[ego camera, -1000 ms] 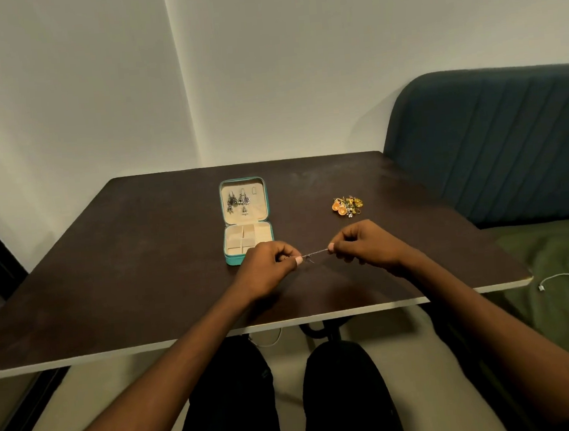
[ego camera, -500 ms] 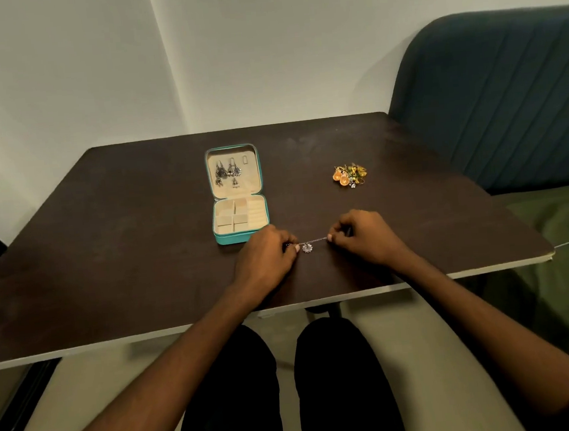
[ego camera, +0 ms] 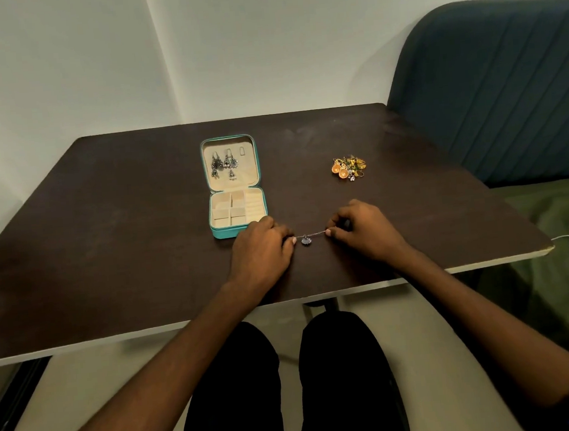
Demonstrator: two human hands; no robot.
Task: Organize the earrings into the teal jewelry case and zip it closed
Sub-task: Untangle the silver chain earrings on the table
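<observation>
Dangling between both hands' grip, a thin chain (ego camera: 313, 235) with pendant.

teal case (ego camera: 239, 231) open, earrings (ego camera: 348, 168) apparently heaped right

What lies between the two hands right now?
In the head view, a thin silver chain with a small dark pendant spans left hand to right hand.

The open jewelry case (ego camera: 234, 185) lies on the table (ego camera: 105, 231), its lid behind the tray, with dangling earrings (ego camera: 223, 164) in the lid. Right of the case lies a heap of earrings (ego camera: 348, 167). Just before the case, both hands (ego camera: 260, 248) (ego camera: 363, 230) hold what seems a chain with pendant (ego camera: 307, 239) between them. A bench (ego camera: 499, 93) stands right of the table.
</observation>
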